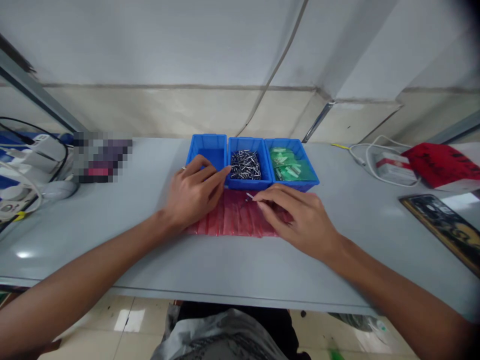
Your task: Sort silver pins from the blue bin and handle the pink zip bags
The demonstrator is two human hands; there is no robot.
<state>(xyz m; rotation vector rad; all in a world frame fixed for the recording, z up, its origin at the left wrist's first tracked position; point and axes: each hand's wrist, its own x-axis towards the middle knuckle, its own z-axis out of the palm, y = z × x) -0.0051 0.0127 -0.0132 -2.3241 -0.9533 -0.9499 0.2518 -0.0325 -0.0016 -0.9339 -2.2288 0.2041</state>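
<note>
A row of red plastic bags lies on the grey table in front of three blue bins. My left hand rests on the left end of the bags, fingers bent and pressing down, forefinger stretched toward the middle bin. My right hand lies over the right end and pinches a small metal pin at its fingertips. The left bin looks empty. In the middle bin are several metal pins. The right bin holds green packets.
At the left edge stand white devices with cables and a blurred-out patch. To the right lie a white cable, a small white-and-red box, a red bag and a dark framed board. A wall runs behind the table.
</note>
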